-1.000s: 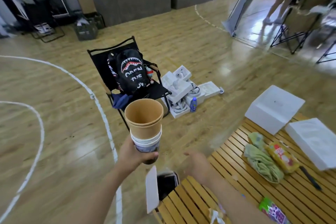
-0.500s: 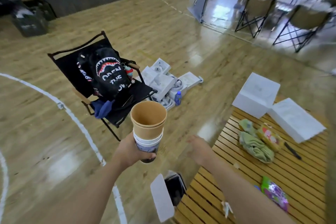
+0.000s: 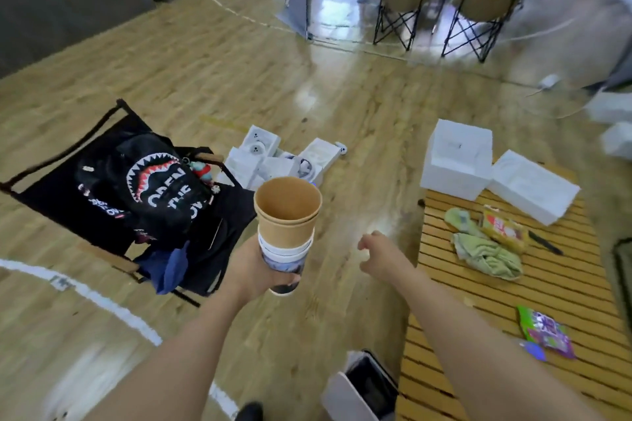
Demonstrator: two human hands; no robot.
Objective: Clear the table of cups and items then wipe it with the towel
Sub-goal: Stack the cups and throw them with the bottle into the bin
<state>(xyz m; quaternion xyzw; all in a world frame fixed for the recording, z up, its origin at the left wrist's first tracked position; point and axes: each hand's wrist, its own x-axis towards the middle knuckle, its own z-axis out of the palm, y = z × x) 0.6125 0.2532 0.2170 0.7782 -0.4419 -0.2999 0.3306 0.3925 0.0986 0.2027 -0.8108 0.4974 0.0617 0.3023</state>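
My left hand (image 3: 251, 272) grips a stack of paper cups (image 3: 286, 229), brown ones nested on white and printed ones, held up over the floor left of the table. My right hand (image 3: 378, 251) hangs in the air just left of the slatted wooden table (image 3: 564, 297), fingers loosely curled, holding nothing. A crumpled green towel (image 3: 485, 255) lies on the table. Beside it sit a yellow snack packet (image 3: 504, 227) and a black pen (image 3: 545, 243). A green-purple packet (image 3: 545, 335) lies nearer to me.
Two white boxes (image 3: 458, 157) (image 3: 535, 186) sit at the table's far end. A small bin (image 3: 366, 386) with its lid up stands by the table's near left corner. A black folding chair (image 3: 113, 202) with a shark backpack is on the left; white boxes (image 3: 273, 161) lie on the floor.
The view has swung right and down. The left hand still holds the cup stack. The right hand has drifted slightly away from the table edge.
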